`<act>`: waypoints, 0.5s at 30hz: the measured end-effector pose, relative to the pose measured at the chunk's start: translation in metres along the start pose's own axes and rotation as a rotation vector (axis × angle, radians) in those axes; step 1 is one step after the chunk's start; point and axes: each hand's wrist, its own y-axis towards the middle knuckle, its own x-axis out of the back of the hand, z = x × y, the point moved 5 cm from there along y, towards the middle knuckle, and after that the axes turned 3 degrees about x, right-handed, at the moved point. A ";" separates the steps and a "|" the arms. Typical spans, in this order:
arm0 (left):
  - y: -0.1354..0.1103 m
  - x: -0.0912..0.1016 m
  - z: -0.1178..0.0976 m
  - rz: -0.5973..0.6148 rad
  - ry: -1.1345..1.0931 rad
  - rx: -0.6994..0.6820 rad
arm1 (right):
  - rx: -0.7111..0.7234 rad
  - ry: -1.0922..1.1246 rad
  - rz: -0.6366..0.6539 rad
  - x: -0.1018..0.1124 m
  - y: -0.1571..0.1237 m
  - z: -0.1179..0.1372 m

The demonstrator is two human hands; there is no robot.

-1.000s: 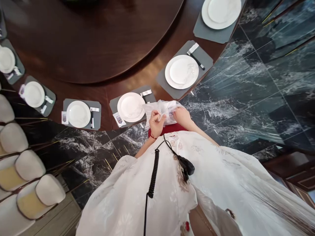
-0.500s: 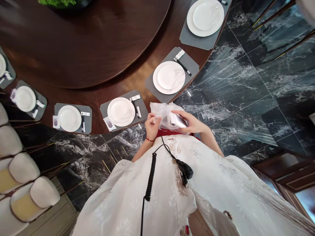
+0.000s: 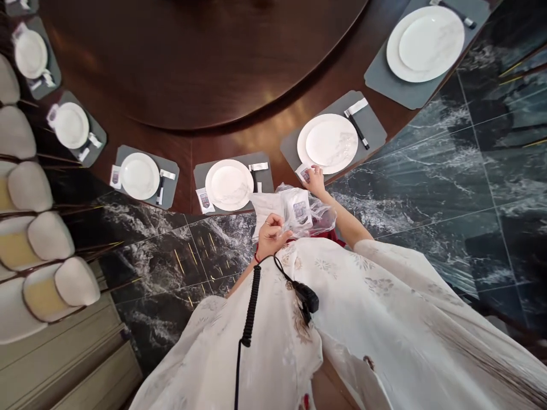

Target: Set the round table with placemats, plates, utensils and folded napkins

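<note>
Clenching soft, slippery bag (image 3: 320, 219) in left grip (image 3: 271, 236); pinching light, stiff card (image 3: 304, 175) by its edge in right grip (image 3: 315, 181).

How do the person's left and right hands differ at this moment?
The left hand is close to the body, gathering the clear plastic bag, while the right hand reaches out to the table. The left hand holds the bag; the right hand pinches a small printed packet beside a white plate. The left wrist wears a red cord; the right wrist shows none. Both hands are bare.
</note>
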 end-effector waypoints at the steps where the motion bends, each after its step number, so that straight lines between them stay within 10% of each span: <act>1: -0.001 0.003 0.000 -0.022 -0.007 -0.002 | -0.008 -0.050 0.001 -0.010 -0.001 0.000; 15: 0.007 0.011 0.011 -0.039 -0.024 0.086 | -0.095 -0.129 -0.019 -0.020 -0.050 -0.007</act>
